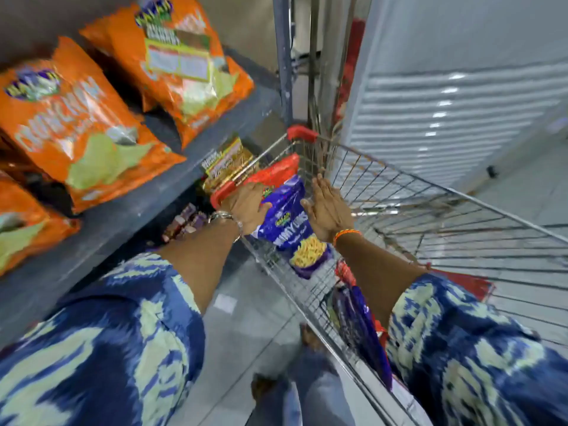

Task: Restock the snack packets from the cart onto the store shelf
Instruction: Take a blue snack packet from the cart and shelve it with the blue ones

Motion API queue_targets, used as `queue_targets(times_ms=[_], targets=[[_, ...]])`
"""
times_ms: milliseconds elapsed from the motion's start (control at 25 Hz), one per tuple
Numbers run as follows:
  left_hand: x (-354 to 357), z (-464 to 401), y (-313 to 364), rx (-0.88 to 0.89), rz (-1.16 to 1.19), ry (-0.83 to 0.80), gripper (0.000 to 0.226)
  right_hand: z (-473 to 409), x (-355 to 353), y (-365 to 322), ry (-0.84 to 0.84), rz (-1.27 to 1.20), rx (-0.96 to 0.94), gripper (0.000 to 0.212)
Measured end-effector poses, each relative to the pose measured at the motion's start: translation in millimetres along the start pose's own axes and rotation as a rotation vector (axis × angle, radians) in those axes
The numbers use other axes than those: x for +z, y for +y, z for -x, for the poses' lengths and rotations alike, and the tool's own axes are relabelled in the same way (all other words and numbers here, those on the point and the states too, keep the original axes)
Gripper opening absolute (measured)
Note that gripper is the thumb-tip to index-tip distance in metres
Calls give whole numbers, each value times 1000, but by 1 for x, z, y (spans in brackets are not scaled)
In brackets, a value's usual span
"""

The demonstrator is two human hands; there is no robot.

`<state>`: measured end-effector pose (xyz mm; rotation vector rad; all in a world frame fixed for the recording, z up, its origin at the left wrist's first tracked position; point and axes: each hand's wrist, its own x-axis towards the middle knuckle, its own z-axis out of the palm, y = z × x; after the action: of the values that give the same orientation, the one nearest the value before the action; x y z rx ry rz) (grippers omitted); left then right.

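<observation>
On my far left the store shelf point(129, 210) runs away from me as a grey board, and orange packets point(76, 124) already lie along it, some overlapping, with a dark gap showing between two of them. Below its edge a lower level holds small purple items I cannot read.

Next comes my left hand point(249, 204), reaching down into the near corner of the cart point(415, 186). Its fingers are curled around the left edge of a blue snack packet point(285, 216), thumb on the front face, so I have that side gripped. A red packet point(273, 175) stands just behind the blue one, touching it, and a brown-and-yellow packet point(229, 162) sits beyond the cart's red corner guard.

My right hand point(327, 207) is flat, fingers straight and together, palm pressed toward the packet's right edge; it is spread, not closed on anything. Whether the palm is truly touching the foil I cannot tell.

Farther right the wire basket is mostly bare, with more blue packets point(362, 330) low against the near wall.

I judge this to be the pick-up step: the packet is still in the cart. Next I need to squeeze it between both hands, lift it clear of the rim, and swing left to a free spot on the shelf.
</observation>
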<state>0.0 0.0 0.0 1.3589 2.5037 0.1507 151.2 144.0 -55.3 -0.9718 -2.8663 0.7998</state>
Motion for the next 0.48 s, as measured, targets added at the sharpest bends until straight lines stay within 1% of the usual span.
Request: queue_targets(times_ms=[40,120,240,280,360,440,480], targets=[[13,-5,-4,-40,-50,-62,45,-5,16,7,-36,2,19,74],[25,-12,-6,-106,-124,-111,46,-11,33,18,-126,-67,98,88],[30,-20,-5,-231,-125,-219,34,-18,59,41,-331,-231,249,127],[30,-25,-6,-268,-110,-246,34,-21,67,51,-389,-288,300,133],[31,-32,-6,-316,-106,-319,41,-28,84,71,-538,-409,400,141],[34,-37,-7,-307,-139,-423,56,-31,103,89,-648,-485,388,147],[35,-38,-8,-289,-161,-482,62,-30,108,91,-670,-534,382,144]])
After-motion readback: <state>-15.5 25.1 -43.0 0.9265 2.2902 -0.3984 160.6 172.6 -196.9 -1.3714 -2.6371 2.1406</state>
